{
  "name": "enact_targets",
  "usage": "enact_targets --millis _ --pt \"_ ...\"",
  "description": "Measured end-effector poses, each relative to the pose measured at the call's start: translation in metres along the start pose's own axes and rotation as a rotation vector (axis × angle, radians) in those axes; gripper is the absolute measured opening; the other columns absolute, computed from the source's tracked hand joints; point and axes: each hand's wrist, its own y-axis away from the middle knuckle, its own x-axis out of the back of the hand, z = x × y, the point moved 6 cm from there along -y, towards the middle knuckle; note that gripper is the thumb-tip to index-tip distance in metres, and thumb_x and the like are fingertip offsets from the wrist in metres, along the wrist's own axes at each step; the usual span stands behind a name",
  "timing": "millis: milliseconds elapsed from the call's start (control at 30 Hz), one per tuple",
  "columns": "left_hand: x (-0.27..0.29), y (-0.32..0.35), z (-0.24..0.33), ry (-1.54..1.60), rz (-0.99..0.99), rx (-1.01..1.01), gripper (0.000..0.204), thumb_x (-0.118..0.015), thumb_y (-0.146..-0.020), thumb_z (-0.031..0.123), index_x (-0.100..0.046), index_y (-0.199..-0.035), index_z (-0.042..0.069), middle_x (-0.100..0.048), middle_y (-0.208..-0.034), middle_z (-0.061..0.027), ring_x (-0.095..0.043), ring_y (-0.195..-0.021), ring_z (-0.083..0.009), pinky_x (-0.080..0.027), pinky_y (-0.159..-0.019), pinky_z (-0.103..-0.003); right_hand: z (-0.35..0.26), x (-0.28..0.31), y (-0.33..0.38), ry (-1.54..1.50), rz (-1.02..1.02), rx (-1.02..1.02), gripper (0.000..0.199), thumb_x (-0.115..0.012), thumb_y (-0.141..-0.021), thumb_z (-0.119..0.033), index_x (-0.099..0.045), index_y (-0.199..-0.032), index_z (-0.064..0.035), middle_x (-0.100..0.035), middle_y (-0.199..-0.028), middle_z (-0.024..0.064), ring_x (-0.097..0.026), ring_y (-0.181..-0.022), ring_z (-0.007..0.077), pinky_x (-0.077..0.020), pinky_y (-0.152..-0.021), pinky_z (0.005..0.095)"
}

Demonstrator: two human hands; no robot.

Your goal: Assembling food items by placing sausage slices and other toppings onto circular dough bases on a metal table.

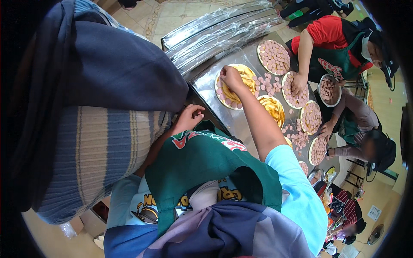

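Observed right hand (232, 78) over the left part of a sauced pizza base (248, 78) by the tabletop's (239, 122) left corner, with fingers bunched; cannot tell whether pinching anything. Noted loose pink slices (269, 84) just right of base. Found left hand (190, 117) loosely curled beside near edge, cannot tell if holding anything.

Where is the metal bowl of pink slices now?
Right of centre in the head view, the bowl is before a co-worker's green apron, just right of the pizza under that co-worker's hand.

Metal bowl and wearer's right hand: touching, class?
Apart: the head view shows loose sausage slices and a topped pizza between the right hand and the metal bowl.
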Motion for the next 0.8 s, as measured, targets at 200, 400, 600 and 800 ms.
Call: enact_targets --millis 200,400,600,800 --pt "-0.002 -0.003 0.002 -0.006 -0.019 0.008 0.024 -0.064 -0.079 0.008 -0.063 -0.103 0.004 -0.052 -0.085 -0.0016 -0.050 -0.072 -0.0090 -0.043 -0.065 -0.023 0.034 0.003 -0.009 -0.218 0.084 -0.035 0.007 -0.064 -0.073 -0.006 -0.064 -0.076 0.0002 -0.064 -0.068 0.0131 -0.062 -0.062 0.0239 -0.0483 -0.059 0.0337" --pt "-0.001 -0.001 0.000 -0.005 -0.023 -0.005 0.024 -0.064 -0.078 0.006 -0.062 -0.102 0.004 -0.052 -0.084 -0.0028 -0.050 -0.069 -0.0100 -0.043 -0.064 -0.024 0.043 -0.001 -0.008 -0.889 -0.114 -0.448 0.014 -0.062 -0.078 -0.002 -0.063 -0.090 0.0038 -0.062 -0.074 0.0076 -0.057 -0.061 0.0126 -0.0461 -0.054 0.0228" --pt "-0.005 -0.002 -0.002 0.007 -0.036 0.000 0.025 -0.065 -0.077 0.006 -0.062 -0.101 0.002 -0.052 -0.082 -0.0037 -0.051 -0.067 -0.0110 -0.044 -0.063 -0.025 0.034 0.010 -0.022 -0.332 0.004 -0.162 0.021 -0.071 -0.066 0.000 -0.064 -0.086 0.0007 -0.063 -0.078 0.0056 -0.059 -0.070 0.0132 -0.0474 -0.063 0.0270" --pt "-0.003 0.000 -0.001 -0.025 -0.054 0.012 0.025 -0.064 -0.078 0.006 -0.062 -0.103 0.003 -0.053 -0.084 -0.0038 -0.051 -0.070 -0.0109 -0.044 -0.064 -0.025 0.020 0.005 -0.031 -0.058 -0.011 -0.065 0.017 -0.071 -0.064 -0.004 -0.064 -0.078 0.0000 -0.064 -0.070 0.0098 -0.062 -0.066 0.0189 -0.0489 -0.063 0.0305"
